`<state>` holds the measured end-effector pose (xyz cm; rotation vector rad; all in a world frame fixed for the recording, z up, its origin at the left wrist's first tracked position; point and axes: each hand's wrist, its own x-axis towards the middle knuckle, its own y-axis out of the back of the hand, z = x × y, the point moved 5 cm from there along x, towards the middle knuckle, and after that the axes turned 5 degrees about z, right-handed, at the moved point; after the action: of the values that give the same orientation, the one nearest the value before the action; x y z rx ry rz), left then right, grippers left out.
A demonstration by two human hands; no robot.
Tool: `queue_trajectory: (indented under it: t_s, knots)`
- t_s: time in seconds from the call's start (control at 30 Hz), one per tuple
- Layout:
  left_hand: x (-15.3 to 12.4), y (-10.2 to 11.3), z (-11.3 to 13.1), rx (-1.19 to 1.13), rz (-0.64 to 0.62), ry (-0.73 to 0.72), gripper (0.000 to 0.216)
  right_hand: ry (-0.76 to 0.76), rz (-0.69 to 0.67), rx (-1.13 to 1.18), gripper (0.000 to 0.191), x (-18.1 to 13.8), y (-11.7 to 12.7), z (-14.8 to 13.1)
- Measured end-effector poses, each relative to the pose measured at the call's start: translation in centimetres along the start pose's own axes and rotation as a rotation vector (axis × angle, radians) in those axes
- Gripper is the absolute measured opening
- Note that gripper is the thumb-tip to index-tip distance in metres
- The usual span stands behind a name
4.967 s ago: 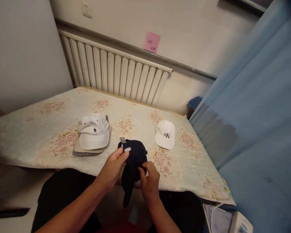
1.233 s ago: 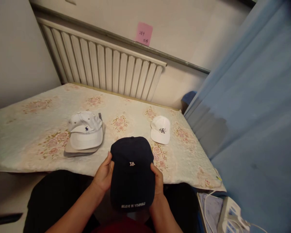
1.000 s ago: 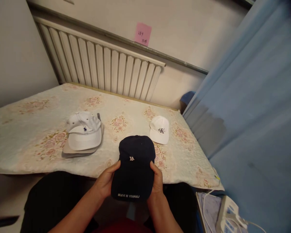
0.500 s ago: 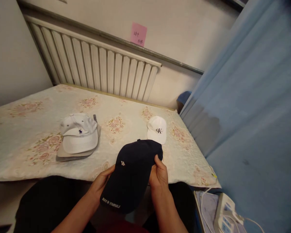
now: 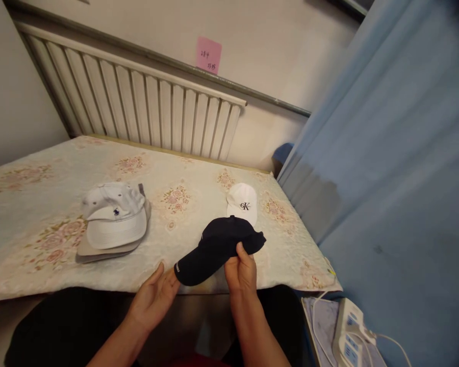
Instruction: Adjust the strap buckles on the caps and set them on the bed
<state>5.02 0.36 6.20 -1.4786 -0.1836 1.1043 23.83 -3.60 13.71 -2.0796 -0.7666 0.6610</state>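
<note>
One dark cap [image 5: 222,244] is in the right hand [image 5: 241,270], gripped at its lower edge, thumb outside; the crown is uppermost and the brim slants down to the left. The left hand [image 5: 155,295] has its fingers loosely extended, closed on nothing, fingertips by the brim; whether they touch it cannot be told. Just beyond the grip, partly hidden by the dark cap, a white cap [image 5: 241,199] rests alone on the floral cover [image 5: 199,186]. Well left of the grip sits a pile [image 5: 113,224] of paler caps. Judging by this layout, the work looks partway: some caps are stacked, the dark cap is not yet set down, and the white cap lies outside the pile.
</note>
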Motion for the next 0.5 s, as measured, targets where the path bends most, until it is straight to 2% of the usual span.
queue_trajectory:
  t_s: [0.23,0.5]
  knots:
    - [-0.5,-0.6,-1.0,0.109,0.108,-0.102,0.050,-0.016,-0.049,-0.009,0.055,-1.3,-0.5,1.5]
    - [0.8,1.2,0.5,0.159,0.143,-0.177,0.042,-0.045,-0.050,-0.006,0.038,-1.0,-1.2,-0.4]
